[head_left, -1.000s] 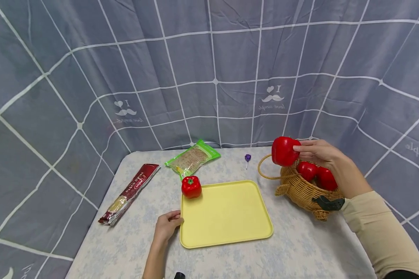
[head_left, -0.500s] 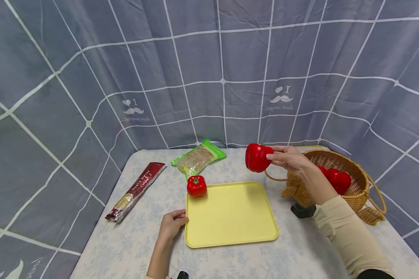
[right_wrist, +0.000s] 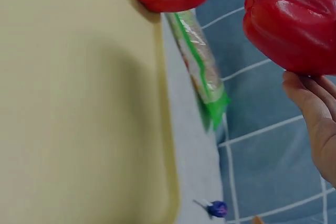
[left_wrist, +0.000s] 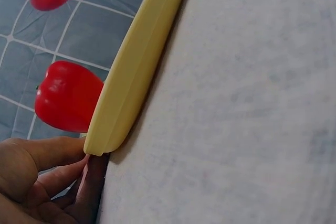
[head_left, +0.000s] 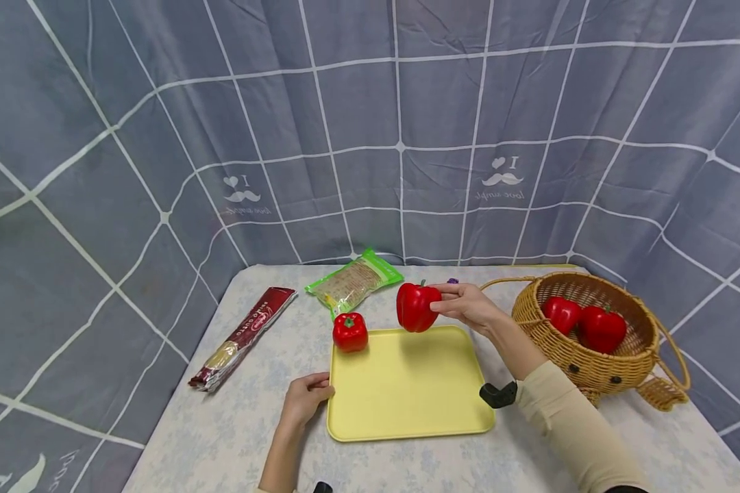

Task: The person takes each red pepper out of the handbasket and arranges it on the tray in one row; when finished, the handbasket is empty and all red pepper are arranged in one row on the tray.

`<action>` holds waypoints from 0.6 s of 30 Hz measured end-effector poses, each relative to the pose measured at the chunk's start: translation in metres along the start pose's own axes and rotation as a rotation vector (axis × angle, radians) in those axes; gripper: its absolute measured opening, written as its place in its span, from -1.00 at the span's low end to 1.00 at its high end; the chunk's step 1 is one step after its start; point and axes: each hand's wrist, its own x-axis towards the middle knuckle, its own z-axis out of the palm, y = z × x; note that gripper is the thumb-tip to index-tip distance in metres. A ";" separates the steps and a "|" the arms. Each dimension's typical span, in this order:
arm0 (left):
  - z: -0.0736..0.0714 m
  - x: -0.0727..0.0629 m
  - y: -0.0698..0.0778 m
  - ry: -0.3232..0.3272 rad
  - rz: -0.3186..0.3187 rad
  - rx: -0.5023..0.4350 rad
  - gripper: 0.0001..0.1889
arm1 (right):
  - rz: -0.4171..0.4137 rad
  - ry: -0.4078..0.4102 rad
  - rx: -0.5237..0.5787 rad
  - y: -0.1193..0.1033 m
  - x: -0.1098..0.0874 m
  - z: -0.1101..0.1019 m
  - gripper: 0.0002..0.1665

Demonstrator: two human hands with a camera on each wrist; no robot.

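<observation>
My right hand (head_left: 469, 308) grips a red bell pepper (head_left: 416, 307) by its side, held in the air over the far edge of the yellow tray (head_left: 407, 397). In the right wrist view this pepper (right_wrist: 294, 24) is at the upper right, with the fingers (right_wrist: 310, 103) against it. A second red bell pepper (head_left: 350, 333) sits in the tray's far left corner. At the tray's left edge, my left hand (head_left: 305, 399) pinches the rim between thumb and fingers, as the left wrist view shows at the tray's corner (left_wrist: 113, 114).
A wicker basket (head_left: 617, 370) with two more red peppers (head_left: 601, 330) stands at the right. A green-edged packet (head_left: 354, 281) lies behind the tray, a dark red pasta packet (head_left: 243, 339) at the left. A purple lollipop (right_wrist: 216, 208) lies beyond the tray.
My right hand has carried the pepper leftward from above the basket to over the tray. The left hand keeps its hold on the tray rim. The head view has turned slightly.
</observation>
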 end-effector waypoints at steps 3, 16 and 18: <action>-0.001 -0.001 0.000 -0.001 0.004 0.001 -0.62 | 0.007 0.001 -0.002 0.007 0.005 0.005 -0.25; 0.000 -0.001 0.003 -0.002 0.007 -0.001 -0.62 | -0.026 0.032 -0.090 0.054 0.027 0.023 -0.23; 0.000 -0.001 0.003 -0.004 0.002 0.003 -0.62 | -0.035 0.047 -0.098 0.062 0.030 0.027 -0.23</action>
